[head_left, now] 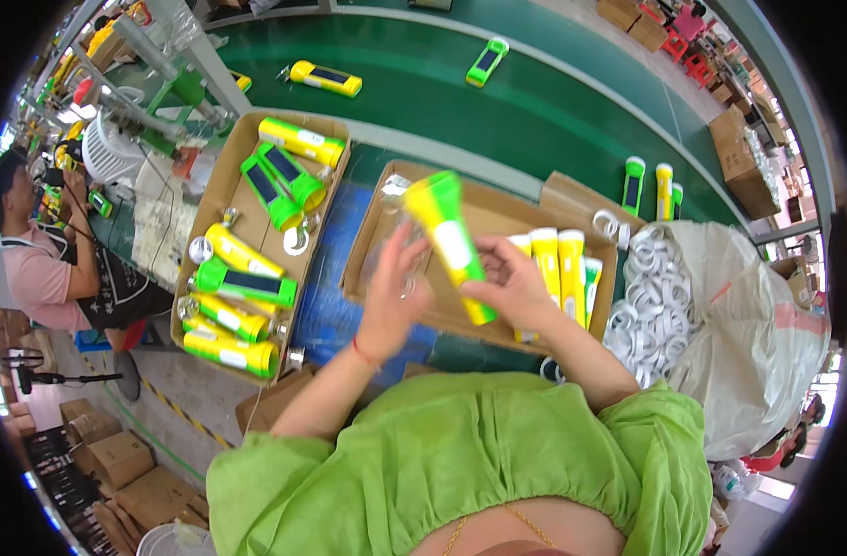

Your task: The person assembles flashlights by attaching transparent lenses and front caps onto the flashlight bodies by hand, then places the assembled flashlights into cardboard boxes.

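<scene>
A yellow-and-green flashlight (453, 243), slightly blurred, slants over an open cardboard box (521, 208) in front of me. My right hand (514, 289) grips it near its narrow lower end, thumb and fingers closed about the body. The wide green head points up and away to the left. Beside the flashlight, my left hand (393, 289) is raised with its fingers apart. Something clear and shiny shows by its palm, too blurred to name. Several yellow flashlights (546, 269) stand in a row at the box's right end, close to my right forearm.
Another carton (194, 269) at the left holds several yellow and green flashlights with solar panels. White rings (648, 306) fill a pale sack (752, 343) at the right. Beyond the boxes runs a green conveyor (405, 74) carrying flashlights. A co-worker (48, 269) sits at far left.
</scene>
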The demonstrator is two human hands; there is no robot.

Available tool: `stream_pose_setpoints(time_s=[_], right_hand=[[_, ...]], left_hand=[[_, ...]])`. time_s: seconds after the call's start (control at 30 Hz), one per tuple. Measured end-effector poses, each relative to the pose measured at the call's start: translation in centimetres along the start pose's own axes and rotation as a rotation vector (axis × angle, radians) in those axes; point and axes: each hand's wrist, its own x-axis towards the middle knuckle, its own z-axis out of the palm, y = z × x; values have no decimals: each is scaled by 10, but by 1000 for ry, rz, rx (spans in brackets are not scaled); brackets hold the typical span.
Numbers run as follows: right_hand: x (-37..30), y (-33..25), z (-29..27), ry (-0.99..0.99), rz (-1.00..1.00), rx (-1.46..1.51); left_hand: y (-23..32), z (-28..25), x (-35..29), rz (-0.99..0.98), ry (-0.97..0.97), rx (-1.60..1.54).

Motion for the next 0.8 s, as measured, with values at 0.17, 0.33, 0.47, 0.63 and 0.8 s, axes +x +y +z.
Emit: stream_pose_setpoints(time_s=[0.17,0.33,0.47,0.63,0.8], right_hand=[[-29,-6,16,-16,-341,-450],[-40,-11,38,-297,-161,-188],[-36,-4,52,-248,72,39],[-41,-11,83,-368,-494,-502],[-2,-7,70,-172,-357,-336]], left_hand=[[20,-19,7,-297,-208,-467],[41,-15,-46,-638,-577,-326],[27,-26,-65,-567,-683,-271],[19,-34,-67,-335,-246,-217],[13,-66,-72,-319,-120,-308]])
